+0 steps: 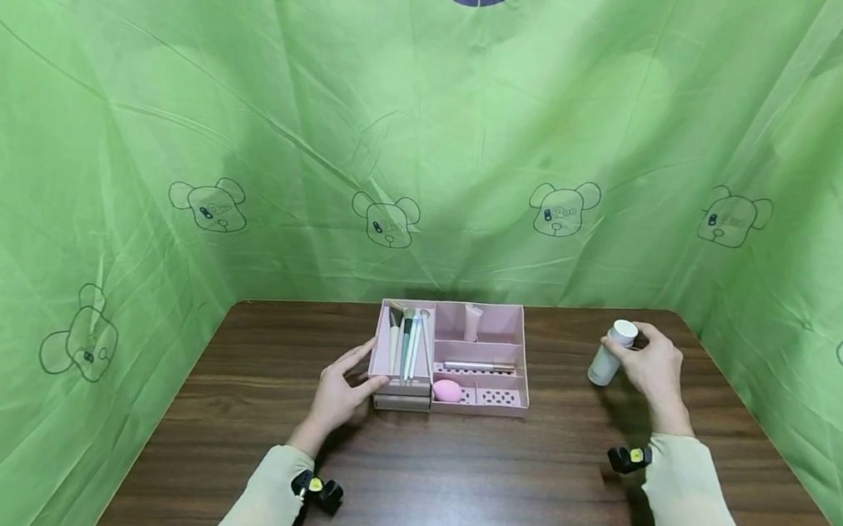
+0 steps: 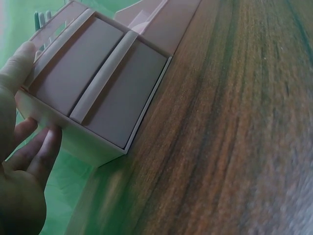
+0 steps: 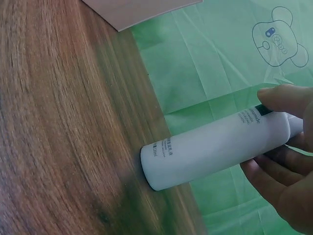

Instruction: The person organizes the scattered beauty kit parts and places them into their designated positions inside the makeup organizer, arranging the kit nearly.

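Note:
A pink makeup organizer (image 1: 484, 352) stands on the table. Its left section holds several makeup brushes (image 1: 405, 341) above two drawers (image 2: 78, 63). Compartments on the right contain a small pink tube (image 1: 472, 323), a slim pen-like item (image 1: 478, 367) and a pink makeup sponge (image 1: 447, 391). My left hand (image 1: 336, 392) rests against the organizer's left front corner, thumb at the upper front edge, fingers touching the side wall. Over to the right, my right hand (image 1: 651, 367) grips a white lotion bottle (image 3: 210, 147) near its white cap (image 1: 623, 332). The bottle is slightly tilted, its base at the tabletop.
The brown wooden table (image 1: 447, 482) is bordered behind and on both sides by a green curtain (image 1: 468, 158) with bear-face drawings. Black wrist cameras (image 1: 628, 459) sit on both sleeves. Between the organizer and the bottle lies a stretch of bare wood.

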Available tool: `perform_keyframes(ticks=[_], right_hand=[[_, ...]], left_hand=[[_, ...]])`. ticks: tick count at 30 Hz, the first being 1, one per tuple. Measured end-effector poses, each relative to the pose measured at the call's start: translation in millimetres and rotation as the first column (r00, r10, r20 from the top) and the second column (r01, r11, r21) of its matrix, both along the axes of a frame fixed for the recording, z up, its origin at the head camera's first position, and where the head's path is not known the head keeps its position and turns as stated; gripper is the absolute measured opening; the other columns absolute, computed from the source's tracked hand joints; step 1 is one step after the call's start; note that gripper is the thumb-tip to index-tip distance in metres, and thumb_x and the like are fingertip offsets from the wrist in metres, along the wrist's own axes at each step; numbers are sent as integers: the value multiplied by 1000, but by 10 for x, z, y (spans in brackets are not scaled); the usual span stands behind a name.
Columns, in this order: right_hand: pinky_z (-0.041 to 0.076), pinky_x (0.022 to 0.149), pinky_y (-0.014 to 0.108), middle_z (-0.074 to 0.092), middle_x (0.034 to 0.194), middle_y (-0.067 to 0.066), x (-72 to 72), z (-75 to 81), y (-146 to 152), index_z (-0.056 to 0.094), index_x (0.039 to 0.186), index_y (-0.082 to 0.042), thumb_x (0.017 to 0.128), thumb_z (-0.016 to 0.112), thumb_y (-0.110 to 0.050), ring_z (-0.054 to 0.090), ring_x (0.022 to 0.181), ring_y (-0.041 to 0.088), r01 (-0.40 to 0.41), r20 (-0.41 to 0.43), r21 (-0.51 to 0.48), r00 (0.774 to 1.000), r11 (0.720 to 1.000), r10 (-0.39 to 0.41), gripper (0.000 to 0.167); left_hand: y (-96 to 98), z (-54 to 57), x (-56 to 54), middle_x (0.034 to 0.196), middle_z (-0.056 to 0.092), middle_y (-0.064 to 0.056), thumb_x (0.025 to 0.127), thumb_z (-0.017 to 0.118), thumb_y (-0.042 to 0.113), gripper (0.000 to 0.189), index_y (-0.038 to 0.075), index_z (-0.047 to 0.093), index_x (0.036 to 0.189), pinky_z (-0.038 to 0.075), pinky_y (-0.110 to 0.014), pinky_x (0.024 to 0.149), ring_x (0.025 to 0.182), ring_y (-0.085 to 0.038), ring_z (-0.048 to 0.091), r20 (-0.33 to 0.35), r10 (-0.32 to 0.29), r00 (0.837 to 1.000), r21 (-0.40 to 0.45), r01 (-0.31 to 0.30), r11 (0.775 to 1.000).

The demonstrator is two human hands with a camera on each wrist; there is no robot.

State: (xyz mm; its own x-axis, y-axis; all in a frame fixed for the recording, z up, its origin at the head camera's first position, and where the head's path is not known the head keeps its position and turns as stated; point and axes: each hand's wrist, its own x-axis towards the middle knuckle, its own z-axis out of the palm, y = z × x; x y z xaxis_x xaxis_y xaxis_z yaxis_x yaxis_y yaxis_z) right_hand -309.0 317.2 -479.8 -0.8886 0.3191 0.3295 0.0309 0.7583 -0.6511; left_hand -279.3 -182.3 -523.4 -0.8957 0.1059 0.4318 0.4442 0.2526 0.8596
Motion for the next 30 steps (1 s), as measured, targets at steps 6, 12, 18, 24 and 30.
perform_keyframes(ticks=[6, 12, 18, 24, 30], right_hand=[[43, 89, 60, 65, 117, 26, -9, 90, -29, 61, 125, -4, 82, 74, -47, 52, 110, 50, 6, 15, -7, 1000, 1000, -6, 61], [42, 90, 61, 64, 119, 27, -19, 286, -113, 60, 126, -3, 83, 73, -48, 52, 110, 51, -28, 0, 3, 1000, 1000, 28, 64], [46, 85, 56, 67, 112, 24, -26, 452, -219, 63, 122, -5, 82, 74, -48, 58, 103, 44, -50, -31, 21, 998, 999, 50, 60], [48, 85, 47, 70, 109, 19, -26, 580, -367, 65, 120, -7, 80, 76, -47, 63, 98, 36, -66, -86, -18, 994, 998, 64, 58], [47, 79, 32, 71, 107, 17, -37, 740, -563, 67, 118, -9, 77, 80, -45, 63, 92, 25, -84, -141, -81, 987, 993, 72, 56]], left_hand=[[13, 51, 20, 135, 55, -25, 79, 80, 5, 63, -1, 54, 136, 59, -38, 88, 118, -35, 58, -41, 4, 999, -25, -5, 1000], [-14, -29, -26, 139, 55, -14, 79, 82, 13, 64, 11, 56, 138, 57, -32, 91, 121, -29, 56, 26, 11, 1000, 1, -11, 1000], [-1, 83, 27, 140, 53, -21, 81, 80, 8, 63, 1, 53, 138, 55, -44, 94, 123, -35, 54, 50, -8, 999, -4, 8, 1000], [-36, -120, -82, 140, 54, -14, 79, 81, 9, 65, 12, 56, 138, 55, -40, 94, 124, -30, 54, 58, 9, 998, 19, -10, 1000], [-41, -123, -76, 140, 56, -8, 78, 82, 14, 64, 18, 58, 137, 56, -30, 93, 123, -24, 55, 54, 15, 998, 28, -16, 999]])
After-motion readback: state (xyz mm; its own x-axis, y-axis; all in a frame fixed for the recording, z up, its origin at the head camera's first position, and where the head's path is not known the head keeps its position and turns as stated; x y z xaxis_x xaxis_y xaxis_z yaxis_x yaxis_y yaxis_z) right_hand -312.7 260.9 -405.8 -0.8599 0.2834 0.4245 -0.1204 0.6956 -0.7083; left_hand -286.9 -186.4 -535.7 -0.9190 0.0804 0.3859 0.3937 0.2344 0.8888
